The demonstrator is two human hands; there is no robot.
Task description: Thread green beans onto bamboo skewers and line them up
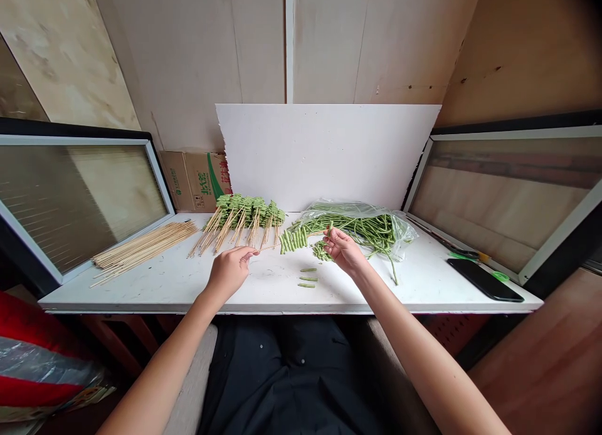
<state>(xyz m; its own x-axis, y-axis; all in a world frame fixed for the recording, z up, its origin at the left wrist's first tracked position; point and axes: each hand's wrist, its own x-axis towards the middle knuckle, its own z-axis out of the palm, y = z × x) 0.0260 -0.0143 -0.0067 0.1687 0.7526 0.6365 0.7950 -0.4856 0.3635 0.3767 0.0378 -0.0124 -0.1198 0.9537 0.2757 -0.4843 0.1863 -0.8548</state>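
My left hand is closed in a pinch on the near end of a bamboo skewer threaded with short green bean pieces at its far end. My right hand is curled over a small heap of cut bean pieces, pinching one piece. Three loose bean pieces lie on the white table between my hands. Behind my right hand, long green beans spill from a clear plastic bag.
Finished bean skewers are fanned out at the back left, with a bundle of bare bamboo skewers beside them. A black phone and green-handled scissors lie at the right. A cardboard box and a white board stand behind.
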